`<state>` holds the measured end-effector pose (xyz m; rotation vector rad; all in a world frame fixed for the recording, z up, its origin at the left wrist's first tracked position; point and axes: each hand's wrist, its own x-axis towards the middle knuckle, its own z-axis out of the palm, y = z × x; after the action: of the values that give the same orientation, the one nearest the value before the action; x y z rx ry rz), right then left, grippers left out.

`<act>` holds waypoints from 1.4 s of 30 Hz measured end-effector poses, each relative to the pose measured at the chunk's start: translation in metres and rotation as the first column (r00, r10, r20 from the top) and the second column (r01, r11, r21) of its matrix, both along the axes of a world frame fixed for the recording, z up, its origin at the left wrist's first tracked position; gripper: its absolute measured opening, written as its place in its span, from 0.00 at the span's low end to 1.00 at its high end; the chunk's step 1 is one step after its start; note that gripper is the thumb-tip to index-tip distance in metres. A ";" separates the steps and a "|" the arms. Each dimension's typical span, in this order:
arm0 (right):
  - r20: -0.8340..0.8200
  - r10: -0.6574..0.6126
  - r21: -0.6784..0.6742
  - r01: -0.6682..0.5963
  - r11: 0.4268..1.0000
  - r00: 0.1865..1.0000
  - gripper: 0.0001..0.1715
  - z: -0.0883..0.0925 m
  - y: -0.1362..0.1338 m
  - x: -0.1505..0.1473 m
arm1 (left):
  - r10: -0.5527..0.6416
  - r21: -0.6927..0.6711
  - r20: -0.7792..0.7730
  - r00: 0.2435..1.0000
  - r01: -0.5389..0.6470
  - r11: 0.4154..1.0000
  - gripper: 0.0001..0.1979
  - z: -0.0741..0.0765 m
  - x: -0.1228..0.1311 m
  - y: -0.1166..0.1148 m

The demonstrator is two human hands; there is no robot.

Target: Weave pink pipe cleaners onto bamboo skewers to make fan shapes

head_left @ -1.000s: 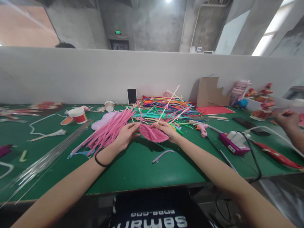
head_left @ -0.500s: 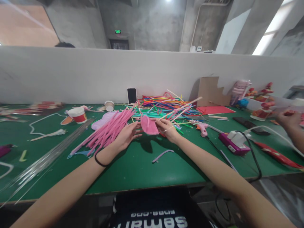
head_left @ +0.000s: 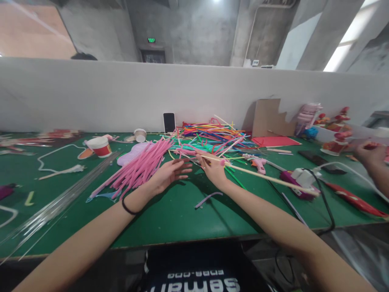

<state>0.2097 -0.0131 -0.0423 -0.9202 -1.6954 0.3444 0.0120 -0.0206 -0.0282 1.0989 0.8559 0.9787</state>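
My right hand [head_left: 214, 168] pinches a thin wooden stick [head_left: 267, 178] that now lies nearly level and points right, over the glue gun's base. A pink pleated piece [head_left: 185, 152] at the stick's left end is mostly hidden behind my fingers. My left hand [head_left: 170, 172] hovers open, palm up, fingers spread, just left of the right hand and beside a bundle of pink pipe cleaners [head_left: 136, 168]. Behind both hands lies a heap of multicoloured pipe cleaners [head_left: 212, 136] on the green table [head_left: 170, 215].
A paper cup [head_left: 100, 147], a white cable [head_left: 57, 160], clear rods [head_left: 57, 202], a phone [head_left: 169, 122], cardboard [head_left: 269, 117], red paper [head_left: 275, 141], a small glue gun [head_left: 258, 163] and a purple base with black cord [head_left: 299, 182]. Another person's hand [head_left: 370, 156] works at far right.
My right hand has swung the stick from pointing up and right down to nearly level. My left hand let go of the pink pleated piece and opened.
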 end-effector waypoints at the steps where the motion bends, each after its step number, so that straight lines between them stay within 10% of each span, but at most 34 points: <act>1: 0.036 -0.014 0.030 0.013 0.999 0.999 0.21 0.000 -0.002 -0.001 | -0.017 0.024 -0.029 0.999 0.018 1.000 0.13 -0.001 0.001 -0.001; 11: 0.499 -0.082 0.319 -0.095 0.943 0.863 0.22 -0.016 0.000 -0.023 | -0.001 0.119 0.082 0.997 -0.009 0.993 0.20 -0.021 0.015 0.000; 21: 0.719 0.041 0.184 -0.247 0.951 0.694 0.38 -0.019 -0.005 -0.015 | 0.297 0.020 0.114 0.948 -0.301 0.953 0.17 -0.006 -0.003 0.014; 26: 0.821 -0.021 0.018 0.011 1.000 0.571 0.21 0.005 0.000 0.006 | 0.352 0.044 0.016 0.936 -0.353 0.935 0.19 -0.003 -0.013 0.018; 32: 0.926 -0.160 -0.007 0.438 0.899 0.343 0.23 0.033 -0.005 0.028 | 0.396 0.083 0.001 0.918 -0.394 0.915 0.21 -0.008 -0.019 0.023; 42: 0.927 -0.199 -0.018 0.570 0.822 0.317 0.24 0.020 -0.001 0.027 | 0.405 0.132 0.000 0.914 -0.401 0.906 0.24 -0.016 -0.019 0.024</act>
<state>0.2367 -0.0139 -0.0222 -2.0323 -2.3028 -0.3139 -0.0069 0.0032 -0.0439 1.0665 1.0813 1.3819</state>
